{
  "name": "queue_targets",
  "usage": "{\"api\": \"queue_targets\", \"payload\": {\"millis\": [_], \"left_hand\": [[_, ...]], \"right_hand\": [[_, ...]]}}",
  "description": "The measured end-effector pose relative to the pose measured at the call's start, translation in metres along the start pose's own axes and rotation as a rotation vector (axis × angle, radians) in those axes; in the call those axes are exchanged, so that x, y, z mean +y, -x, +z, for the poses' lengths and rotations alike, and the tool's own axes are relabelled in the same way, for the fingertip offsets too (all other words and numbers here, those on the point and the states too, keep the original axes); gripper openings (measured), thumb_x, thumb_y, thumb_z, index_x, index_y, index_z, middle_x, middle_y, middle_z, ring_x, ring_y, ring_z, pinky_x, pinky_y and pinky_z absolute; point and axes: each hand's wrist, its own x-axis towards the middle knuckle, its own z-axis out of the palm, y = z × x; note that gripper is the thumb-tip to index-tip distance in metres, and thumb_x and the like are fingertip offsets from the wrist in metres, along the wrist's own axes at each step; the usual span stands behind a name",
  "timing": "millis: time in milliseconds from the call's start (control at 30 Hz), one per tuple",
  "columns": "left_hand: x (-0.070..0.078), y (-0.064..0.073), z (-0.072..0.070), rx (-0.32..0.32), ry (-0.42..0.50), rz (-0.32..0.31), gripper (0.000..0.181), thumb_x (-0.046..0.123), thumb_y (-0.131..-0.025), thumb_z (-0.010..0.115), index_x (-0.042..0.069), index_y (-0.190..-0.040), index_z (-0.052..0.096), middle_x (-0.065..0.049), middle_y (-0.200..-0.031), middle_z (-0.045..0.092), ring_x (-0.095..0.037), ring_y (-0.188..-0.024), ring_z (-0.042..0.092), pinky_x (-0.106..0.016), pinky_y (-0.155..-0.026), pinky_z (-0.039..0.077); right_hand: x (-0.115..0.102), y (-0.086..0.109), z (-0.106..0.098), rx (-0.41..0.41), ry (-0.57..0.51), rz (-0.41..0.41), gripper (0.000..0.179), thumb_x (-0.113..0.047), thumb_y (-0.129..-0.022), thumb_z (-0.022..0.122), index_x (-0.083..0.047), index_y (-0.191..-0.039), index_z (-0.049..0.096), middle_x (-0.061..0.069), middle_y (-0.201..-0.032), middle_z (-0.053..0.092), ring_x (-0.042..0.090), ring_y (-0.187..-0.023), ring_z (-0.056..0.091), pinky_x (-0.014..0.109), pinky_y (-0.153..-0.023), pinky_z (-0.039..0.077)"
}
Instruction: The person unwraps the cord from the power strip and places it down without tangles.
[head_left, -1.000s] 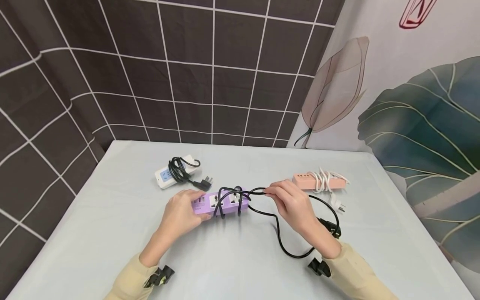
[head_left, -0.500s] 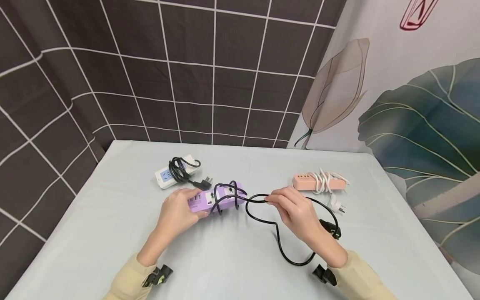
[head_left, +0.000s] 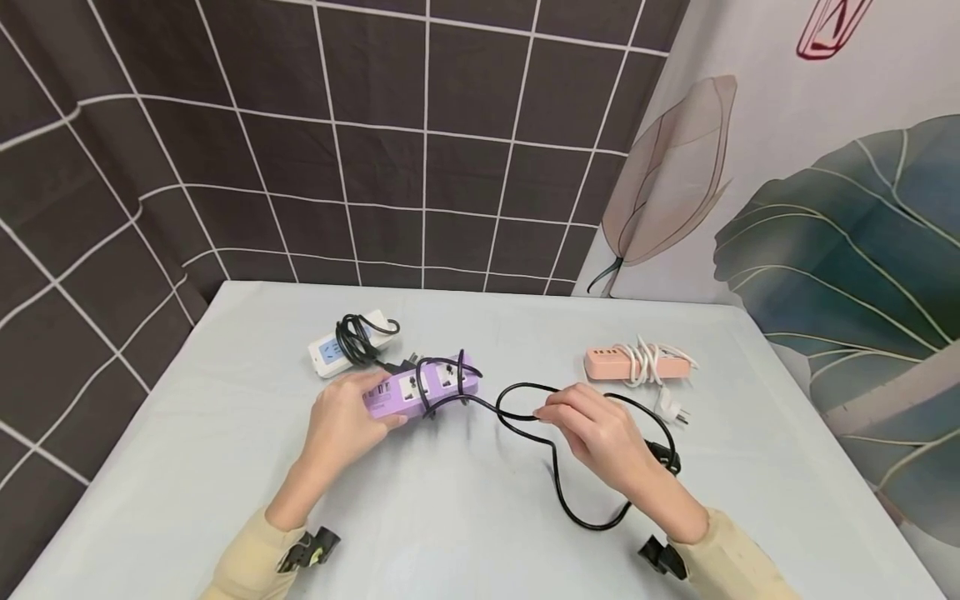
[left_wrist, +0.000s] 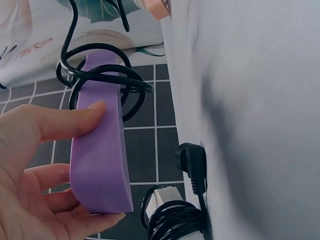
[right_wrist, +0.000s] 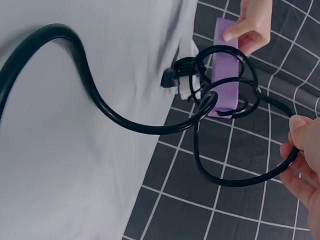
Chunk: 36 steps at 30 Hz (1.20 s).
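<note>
My left hand (head_left: 341, 425) grips a purple power strip (head_left: 388, 403) by its left end, thumb on the near side. In the left wrist view the thumb lies along the flat side of the strip (left_wrist: 100, 165), with fingers curled beneath. Loose turns of black cord (right_wrist: 145, 129) loop round the strip's other end. To the right, my right hand (head_left: 603, 437) pinches the cord between thumb and fingertips. A slack loop of it hangs toward the near side. The cord's black plug (head_left: 663, 456) is partly hidden behind the right wrist.
A white power strip (head_left: 330, 357) with blue sockets and a bundled black cord lies at the back left, its plug partly behind the purple strip. An orange-pink power strip (head_left: 609, 364), wound with white cord, lies back right beside its white plug (head_left: 671, 408). The light tabletop (head_left: 450, 533) stretches below.
My left hand has shifted left with the purple strip, tilting its far end up. My right hand has moved slightly down and right, and more cord now spans the gap between the strip and it.
</note>
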Motion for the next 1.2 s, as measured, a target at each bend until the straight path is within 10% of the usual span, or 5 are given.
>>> {"api": "queue_targets", "payload": {"millis": [967,1200], "left_hand": [[-0.002,0.001,-0.013,0.090,0.003,-0.015,0.060,0.019,-0.061,0.088,0.002,-0.115,0.068,-0.021,-0.115,0.067,-0.038,-0.103,0.063,-0.051,-0.082,0.048],[0.002,0.002,-0.015,0.101,0.001,0.001,0.060,0.019,-0.061,0.088,0.003,-0.115,0.069,-0.019,-0.113,0.069,-0.037,-0.101,0.064,-0.050,-0.081,0.048]], "right_hand": [[0.018,0.036,0.004,-0.248,0.036,0.076,0.040,-0.014,-0.103,0.034,-0.011,-0.085,0.069,-0.003,-0.085,0.064,0.013,-0.078,0.061,0.022,-0.063,0.050],[0.025,0.043,0.007,-0.275,0.069,0.140,0.028,0.012,-0.069,0.075,-0.012,-0.083,0.069,-0.003,-0.084,0.065,0.012,-0.078,0.060,0.021,-0.060,0.050]]}}
